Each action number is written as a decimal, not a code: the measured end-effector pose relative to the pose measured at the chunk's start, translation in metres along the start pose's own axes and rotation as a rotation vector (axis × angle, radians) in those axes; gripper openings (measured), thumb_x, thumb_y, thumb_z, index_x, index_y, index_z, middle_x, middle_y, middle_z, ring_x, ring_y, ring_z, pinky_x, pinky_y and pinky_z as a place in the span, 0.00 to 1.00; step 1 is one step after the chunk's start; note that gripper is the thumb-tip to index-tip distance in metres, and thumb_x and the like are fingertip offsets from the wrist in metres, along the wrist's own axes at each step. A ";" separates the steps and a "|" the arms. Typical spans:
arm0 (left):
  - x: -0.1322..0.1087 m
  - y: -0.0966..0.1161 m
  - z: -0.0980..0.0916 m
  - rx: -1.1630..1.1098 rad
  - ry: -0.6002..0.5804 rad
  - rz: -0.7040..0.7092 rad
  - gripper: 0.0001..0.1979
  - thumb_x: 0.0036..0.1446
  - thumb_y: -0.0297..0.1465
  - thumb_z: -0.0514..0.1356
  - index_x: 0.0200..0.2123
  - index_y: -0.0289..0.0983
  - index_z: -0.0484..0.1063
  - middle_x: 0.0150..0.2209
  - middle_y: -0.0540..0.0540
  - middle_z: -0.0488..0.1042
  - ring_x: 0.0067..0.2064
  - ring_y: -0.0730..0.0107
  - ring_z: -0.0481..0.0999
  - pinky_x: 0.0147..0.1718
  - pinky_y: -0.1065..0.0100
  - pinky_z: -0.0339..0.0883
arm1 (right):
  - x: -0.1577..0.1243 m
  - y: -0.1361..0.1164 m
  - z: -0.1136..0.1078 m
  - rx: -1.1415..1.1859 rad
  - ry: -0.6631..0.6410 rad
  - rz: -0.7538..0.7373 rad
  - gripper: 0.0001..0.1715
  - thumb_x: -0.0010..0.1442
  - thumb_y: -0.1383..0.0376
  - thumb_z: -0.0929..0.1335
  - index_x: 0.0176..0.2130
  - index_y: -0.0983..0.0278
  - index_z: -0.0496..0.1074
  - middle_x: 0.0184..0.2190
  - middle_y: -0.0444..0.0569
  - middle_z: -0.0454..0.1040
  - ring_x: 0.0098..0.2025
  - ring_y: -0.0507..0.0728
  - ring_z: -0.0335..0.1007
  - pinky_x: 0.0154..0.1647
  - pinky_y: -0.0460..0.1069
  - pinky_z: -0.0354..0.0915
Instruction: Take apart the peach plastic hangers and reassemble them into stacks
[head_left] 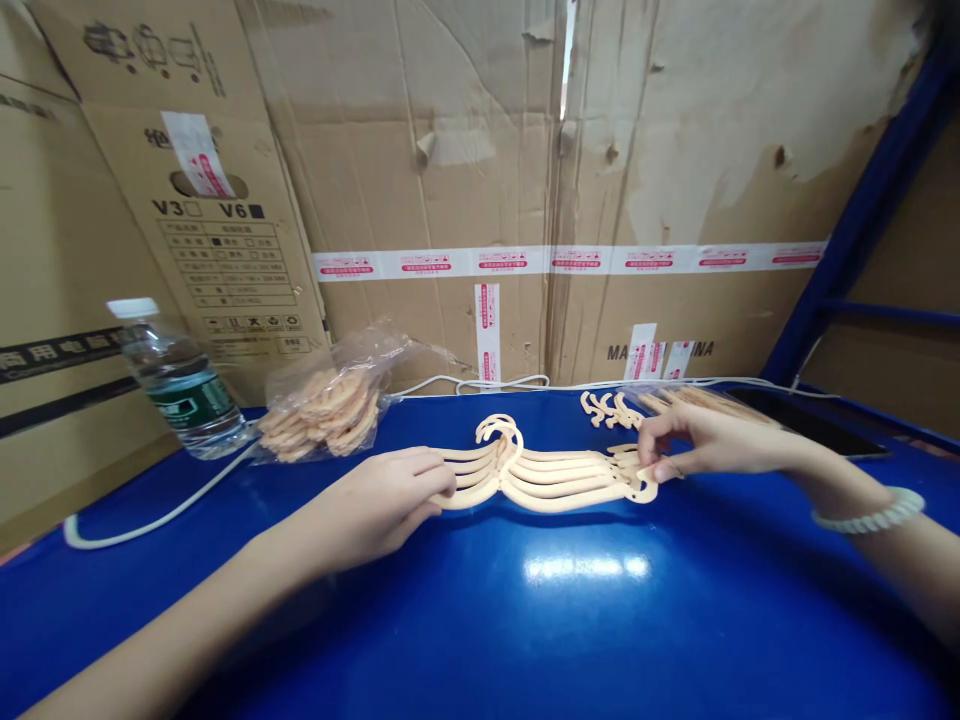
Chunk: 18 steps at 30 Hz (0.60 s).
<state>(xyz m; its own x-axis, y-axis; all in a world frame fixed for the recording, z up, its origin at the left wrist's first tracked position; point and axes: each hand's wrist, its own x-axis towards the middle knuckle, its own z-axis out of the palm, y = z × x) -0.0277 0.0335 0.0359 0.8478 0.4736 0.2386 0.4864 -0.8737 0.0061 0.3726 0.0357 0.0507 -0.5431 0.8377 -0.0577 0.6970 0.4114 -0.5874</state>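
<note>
Several cream-coloured hangers (562,482) lie side by side on the blue table (480,620), their hooks together at the middle. My left hand (390,495) has its fingers closed over the left ends of the hangers. At the right ends, my right hand (679,445) pinches a small curved cream piece (643,487), which lies against the hanger ends. Just behind that hand, several small hook-shaped pieces (609,410) rest on the table.
A clear bag of cream pieces (326,410) lies at the back left, beside a water bottle (184,385). A white cable (161,525) curves along the left. Cardboard (435,190) stands behind; a dark flat device (810,425) lies at the back right.
</note>
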 end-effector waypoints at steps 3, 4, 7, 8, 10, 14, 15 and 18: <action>-0.001 -0.002 0.004 0.004 -0.028 0.015 0.07 0.63 0.23 0.51 0.38 0.38 0.67 0.38 0.47 0.72 0.40 0.65 0.71 0.38 0.68 0.61 | 0.002 0.001 0.002 -0.079 -0.012 -0.010 0.19 0.54 0.50 0.72 0.30 0.64 0.76 0.32 0.48 0.72 0.35 0.56 0.68 0.38 0.51 0.63; -0.001 -0.002 0.005 0.011 -0.042 0.017 0.07 0.63 0.23 0.52 0.37 0.38 0.67 0.38 0.48 0.72 0.40 0.65 0.71 0.37 0.68 0.61 | 0.002 0.002 0.003 -0.097 -0.019 -0.010 0.19 0.54 0.50 0.72 0.30 0.64 0.76 0.33 0.48 0.72 0.36 0.56 0.68 0.39 0.51 0.63; 0.000 -0.002 0.007 0.029 -0.082 0.005 0.07 0.63 0.22 0.53 0.37 0.38 0.67 0.38 0.48 0.72 0.38 0.65 0.71 0.35 0.68 0.61 | 0.002 0.004 0.004 -0.133 -0.023 0.008 0.19 0.54 0.50 0.72 0.30 0.63 0.76 0.35 0.49 0.71 0.40 0.58 0.69 0.43 0.52 0.63; 0.000 -0.002 0.008 0.031 -0.091 0.001 0.07 0.62 0.22 0.53 0.37 0.38 0.67 0.38 0.48 0.72 0.38 0.65 0.71 0.35 0.68 0.61 | 0.002 0.004 0.005 -0.140 -0.014 0.015 0.19 0.54 0.50 0.72 0.31 0.63 0.76 0.36 0.49 0.71 0.41 0.58 0.69 0.44 0.52 0.63; 0.000 -0.001 0.009 0.028 -0.099 -0.007 0.07 0.63 0.23 0.53 0.38 0.39 0.67 0.39 0.49 0.72 0.39 0.65 0.72 0.36 0.68 0.61 | 0.002 0.003 0.006 -0.154 -0.002 0.026 0.19 0.54 0.50 0.71 0.31 0.63 0.76 0.37 0.49 0.71 0.41 0.59 0.68 0.43 0.52 0.63; 0.000 0.000 0.010 0.042 -0.084 -0.024 0.08 0.65 0.25 0.49 0.38 0.39 0.67 0.38 0.48 0.72 0.39 0.65 0.72 0.36 0.67 0.62 | 0.001 0.000 0.008 -0.202 0.009 0.043 0.18 0.55 0.51 0.71 0.31 0.64 0.74 0.37 0.49 0.72 0.39 0.58 0.69 0.40 0.51 0.63; 0.001 0.000 0.010 0.061 -0.074 -0.023 0.09 0.65 0.25 0.48 0.37 0.39 0.66 0.38 0.48 0.72 0.39 0.65 0.72 0.36 0.67 0.62 | 0.001 -0.002 0.007 -0.216 0.013 0.035 0.18 0.56 0.51 0.71 0.31 0.64 0.74 0.36 0.49 0.72 0.38 0.57 0.69 0.39 0.51 0.63; 0.002 0.004 0.010 0.135 -0.034 -0.013 0.09 0.63 0.24 0.48 0.35 0.38 0.66 0.37 0.47 0.72 0.38 0.63 0.72 0.35 0.65 0.62 | 0.000 -0.004 0.004 -0.224 0.079 -0.035 0.18 0.57 0.50 0.69 0.32 0.63 0.75 0.35 0.49 0.73 0.38 0.58 0.68 0.39 0.51 0.62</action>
<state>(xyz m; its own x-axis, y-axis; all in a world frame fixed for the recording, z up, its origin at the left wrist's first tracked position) -0.0216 0.0327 0.0264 0.8469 0.4901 0.2062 0.5193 -0.8457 -0.1227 0.3683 0.0324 0.0499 -0.5367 0.8433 0.0280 0.7696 0.5028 -0.3935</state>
